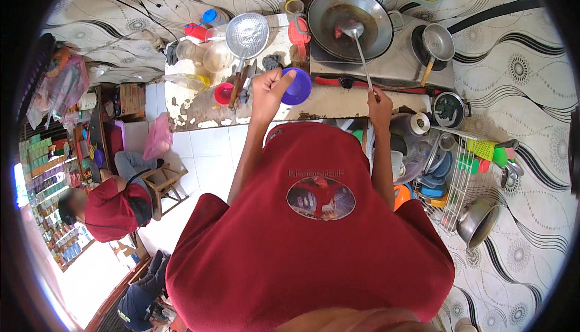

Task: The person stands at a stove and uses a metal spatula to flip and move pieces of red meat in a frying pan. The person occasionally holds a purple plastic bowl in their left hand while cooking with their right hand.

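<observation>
My right hand (379,103) grips the long metal handle of a cooking spatula (362,55). Its head rests in a large wok (317,28) on the stove, over some reddish food (339,30) in dark, shallow liquid. My left hand (270,89) is above the counter with its fingers curled in and thumb extended; I see nothing in it. The thumb overlaps the edge of a purple plastic bowl (299,89); whether they touch is unclear. Left of that hand lie a wooden-handled skimmer (247,35) and a knife (253,67).
The counter (204,121) also bears a pink cup (223,93), jars and a yellow-ended bottle (192,82). A small pan (438,42) sits right of the wok. A wire dish rack (455,173) stands at right. Two other people are at left, one on a wooden stool (165,187).
</observation>
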The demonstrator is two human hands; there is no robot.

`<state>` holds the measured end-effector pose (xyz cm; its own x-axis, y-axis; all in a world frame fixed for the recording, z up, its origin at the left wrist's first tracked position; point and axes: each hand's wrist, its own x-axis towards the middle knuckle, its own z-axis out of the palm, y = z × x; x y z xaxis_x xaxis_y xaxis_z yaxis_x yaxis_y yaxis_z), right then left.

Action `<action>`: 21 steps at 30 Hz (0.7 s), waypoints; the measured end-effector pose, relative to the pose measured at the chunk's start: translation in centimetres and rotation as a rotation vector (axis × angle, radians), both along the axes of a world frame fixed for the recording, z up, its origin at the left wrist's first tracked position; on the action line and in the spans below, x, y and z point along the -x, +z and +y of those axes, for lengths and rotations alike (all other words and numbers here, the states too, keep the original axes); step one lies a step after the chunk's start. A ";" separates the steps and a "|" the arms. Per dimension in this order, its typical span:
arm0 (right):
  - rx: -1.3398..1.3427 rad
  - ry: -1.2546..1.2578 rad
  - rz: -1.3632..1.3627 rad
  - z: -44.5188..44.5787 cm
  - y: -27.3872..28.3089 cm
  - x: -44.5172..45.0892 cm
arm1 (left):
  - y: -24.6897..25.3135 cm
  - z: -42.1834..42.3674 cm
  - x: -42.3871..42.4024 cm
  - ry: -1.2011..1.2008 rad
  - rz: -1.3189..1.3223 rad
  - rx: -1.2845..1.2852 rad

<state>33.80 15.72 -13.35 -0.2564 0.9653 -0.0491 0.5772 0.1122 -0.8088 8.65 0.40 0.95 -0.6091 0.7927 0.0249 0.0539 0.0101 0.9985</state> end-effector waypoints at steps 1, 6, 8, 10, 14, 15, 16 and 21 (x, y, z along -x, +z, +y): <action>-0.003 -0.001 0.015 0.3 0.0 0.1 | -0.1 0.0 0.0 0.000 -0.006 0.005; 0.071 -0.026 0.031 0.0 0.7 0.3 | 0.3 0.3 0.0 -0.009 -0.020 -0.029; 0.084 -0.036 0.031 0.2 0.7 0.2 | 0.3 0.3 0.0 -0.010 0.003 -0.022; 0.085 -0.041 0.053 0.1 0.8 0.2 | 0.3 0.3 0.0 -0.012 -0.011 -0.024; 0.070 -0.047 0.040 -0.2 0.6 0.0 | 0.0 0.4 0.0 -0.016 0.002 -0.047; 0.069 -0.042 0.030 -0.3 0.8 0.2 | 0.0 0.4 0.0 -0.013 -0.001 -0.050; 0.068 -0.036 0.020 -0.4 1.1 0.3 | 0.1 0.4 0.0 -0.010 -0.005 -0.054; 0.016 0.002 -0.077 -0.7 1.7 0.2 | 0.3 0.4 -0.1 -0.011 -0.006 -0.058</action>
<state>33.56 15.04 -11.65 -0.2536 0.9636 -0.0845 0.6375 0.1008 -0.7638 8.71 0.78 1.26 -0.6007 0.7967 0.0669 0.0475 -0.0480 0.9977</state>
